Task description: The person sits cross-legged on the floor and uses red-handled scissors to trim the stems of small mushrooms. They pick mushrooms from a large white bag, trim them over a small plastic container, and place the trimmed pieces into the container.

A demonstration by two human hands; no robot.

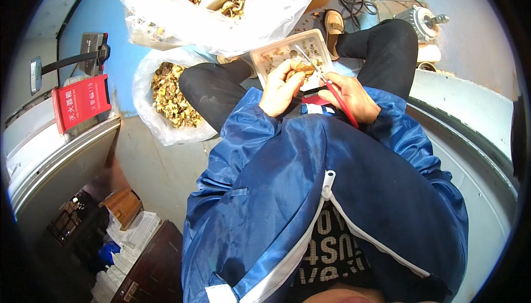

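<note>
My left hand (283, 86) pinches a brown-yellow dried piece (305, 69), perhaps a mushroom, over a shallow white plastic tray (256, 60) with small scraps in it. In my right hand (352, 97) is a pair of scissors (341, 103) with red handles, the metal blades reaching up beside the piece. Whether the blades touch it cannot be told. To the left, a clear plastic bag (143, 108) holds many similar dried pieces (170, 95). A larger plastic-lined container (166, 16) of such pieces stands beyond my hands.
A motor (421, 23) and a coiled black cable (352, 6) lie at the upper right. Scraps lie on the floor near my shoe (333, 23). A red fire extinguisher box (83, 101) is at the left. A pale curved-looking ledge (464, 103) runs along the right.
</note>
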